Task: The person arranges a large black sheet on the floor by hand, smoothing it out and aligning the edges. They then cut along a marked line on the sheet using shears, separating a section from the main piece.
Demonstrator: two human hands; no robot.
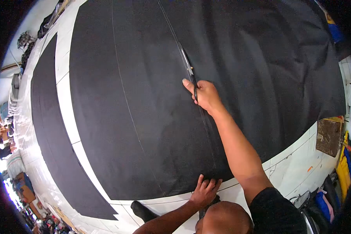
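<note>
A wide sheet of black fabric [156, 117] lies spread over the floor, with thin pale lines running along it. My right hand [204, 93] grips a pair of scissors [187, 61] by the handles, the thumb sticking out to the left. The blades point away from me along one pale line, close over the fabric. At the sheet's near edge, my left hand [206, 193] rests palm down on the fabric with its fingers spread.
A separate long black strip [62, 136] lies to the left, across a gap of white tiled floor [68, 105]. A brown block [328, 136] and a yellow item [343, 163] are at the right. Assorted clutter lines the far left. A dark-covered foot [142, 210] is near the front edge.
</note>
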